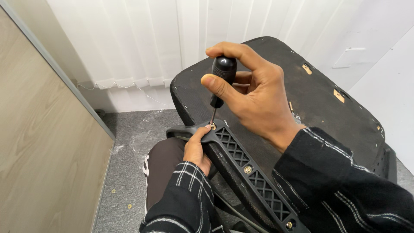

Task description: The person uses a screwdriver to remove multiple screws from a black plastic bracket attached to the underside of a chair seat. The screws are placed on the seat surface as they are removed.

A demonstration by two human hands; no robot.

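Right hand (254,97) grip closed on black screwdriver (222,77) handle, tip seated in brass screw (213,126) at 12 o'clock end of black lattice armrest bracket (246,172). Left hand (196,149) clasps the bracket at 9 o'clock, thumb beside the screw. Upturned chair seat (319,99) lies behind.

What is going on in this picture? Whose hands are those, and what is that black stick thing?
The camera sits on a person's head and looks down, so these are that person's own two hands. The right hand holds a screwdriver with a black handle; its tip rests on a screw at the end of a black plastic armrest bracket with a criss-cross pattern. The left hand grips that bracket. Behind lies the black underside of a chair seat. A few small screws lie on the grey carpet.
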